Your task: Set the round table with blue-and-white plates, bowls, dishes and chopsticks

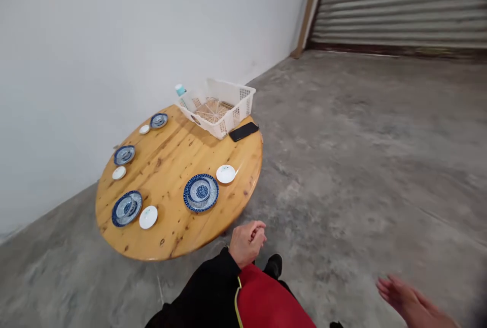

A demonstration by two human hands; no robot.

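My left hand (248,243) is curled into a loose fist just off the near right edge of a round wooden table (171,166); nothing shows between its fingers. My right hand (416,303) is at the lower right over the floor, its fingers stretched out and slightly blurred, holding nothing. Nearest to the left hand on the table is a blue-and-white plate (191,206) with a bowl (200,189) on it, beside a small white dish (225,174). Another plate with a bowl (125,208) and a white dish (148,217) sit at the front left.
Two more plate-and-bowl settings (124,154) (159,120) line the far left side, each by a small white dish. A white plastic basket (221,130) stands at the back, with a black phone (244,132) beside it. Behind are a white wall and a roller shutter (399,8).
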